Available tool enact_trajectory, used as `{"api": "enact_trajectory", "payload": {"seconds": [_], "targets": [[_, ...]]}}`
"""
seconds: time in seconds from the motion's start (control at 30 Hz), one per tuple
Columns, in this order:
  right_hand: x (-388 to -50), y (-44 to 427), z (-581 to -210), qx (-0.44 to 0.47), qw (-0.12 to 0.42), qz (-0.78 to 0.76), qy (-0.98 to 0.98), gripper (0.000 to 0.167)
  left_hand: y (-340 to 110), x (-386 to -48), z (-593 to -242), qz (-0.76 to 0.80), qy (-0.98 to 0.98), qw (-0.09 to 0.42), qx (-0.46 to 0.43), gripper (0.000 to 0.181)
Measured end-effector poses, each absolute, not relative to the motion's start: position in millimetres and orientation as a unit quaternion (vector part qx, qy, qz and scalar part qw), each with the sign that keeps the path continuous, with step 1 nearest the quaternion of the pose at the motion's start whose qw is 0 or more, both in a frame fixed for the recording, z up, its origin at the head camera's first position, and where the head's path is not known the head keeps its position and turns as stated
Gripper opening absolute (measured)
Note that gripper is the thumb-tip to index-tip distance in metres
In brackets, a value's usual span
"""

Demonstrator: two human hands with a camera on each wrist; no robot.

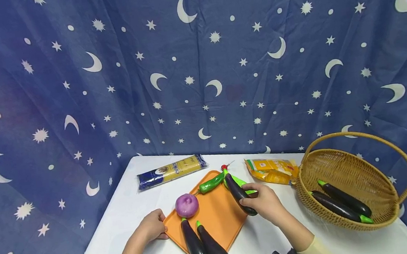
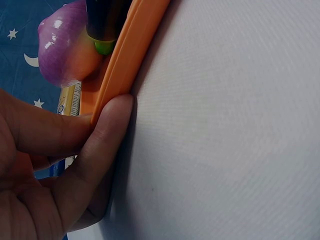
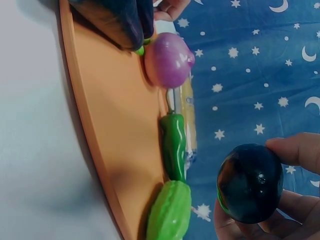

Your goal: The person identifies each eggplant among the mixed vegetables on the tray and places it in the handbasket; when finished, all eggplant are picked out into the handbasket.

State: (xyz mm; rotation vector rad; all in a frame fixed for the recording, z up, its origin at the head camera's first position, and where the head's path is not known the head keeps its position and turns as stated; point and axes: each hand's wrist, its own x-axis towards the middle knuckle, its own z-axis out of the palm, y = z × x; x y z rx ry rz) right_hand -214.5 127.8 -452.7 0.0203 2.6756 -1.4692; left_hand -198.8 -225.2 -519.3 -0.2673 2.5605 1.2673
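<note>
My left hand point(image 1: 152, 226) pinches the left rim of an orange tray point(image 1: 216, 208) between thumb and fingers, as the left wrist view shows at the tray's rim point(image 2: 131, 55). Above the tray's right side, my right hand point(image 1: 265, 201) holds a dark eggplant point(image 1: 237, 189), its green stem end pointing away from me. Two more eggplants point(image 1: 193, 244) point(image 1: 214, 248) lie at the tray's near end. A purple onion point(image 1: 187, 205) sits by the left edge. Along the far side are a green pepper point(image 1: 211, 183) and a light green ridged vegetable point(image 3: 170, 210), partly hidden in the head view.
A wicker basket point(image 1: 341, 158) with a tall handle stands at right, holding two eggplants point(image 1: 340, 203). Behind the tray lie a blue-and-yellow pasta packet point(image 1: 172, 171) and an orange bag point(image 1: 273, 170). A small red item point(image 1: 224, 167) is near the tray's far corner.
</note>
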Motion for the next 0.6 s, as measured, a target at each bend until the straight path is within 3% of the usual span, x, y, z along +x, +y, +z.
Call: {"api": "enact_trajectory", "payload": {"seconds": [0.6], "targets": [[-216.8,159.1,-436.2,0.016,0.027,-0.501,0.865,0.049,-224.6,-197.3,-518.3,0.433,0.887,0.138,-0.087,0.019]]}}
